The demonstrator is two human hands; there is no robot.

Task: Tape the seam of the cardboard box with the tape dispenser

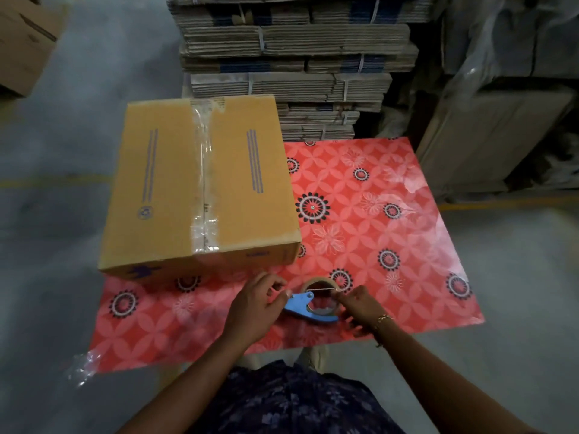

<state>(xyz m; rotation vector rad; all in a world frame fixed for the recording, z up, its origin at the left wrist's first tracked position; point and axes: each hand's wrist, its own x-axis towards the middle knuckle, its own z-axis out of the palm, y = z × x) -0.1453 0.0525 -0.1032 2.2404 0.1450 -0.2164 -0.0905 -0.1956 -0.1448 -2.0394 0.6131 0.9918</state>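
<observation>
A red floral tablecloth [376, 214] fills mid-frame on grey concrete, bundled flat cartons [291, 51] stacked at top. The closed cardboard box [200, 183], seam taped, sits centre-left. Below it, left hand [253, 308] and right hand [360, 308] pinch the blue tape dispenser [310, 308].

Closed cardboard box [200, 186], seam taped (clear); blue tape dispenser [313, 305] nearby.

Warehouse, bundled flat cartons [291, 48] stacked high

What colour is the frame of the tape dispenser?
Light blue; the tape dispenser shows best in the head view.
</observation>
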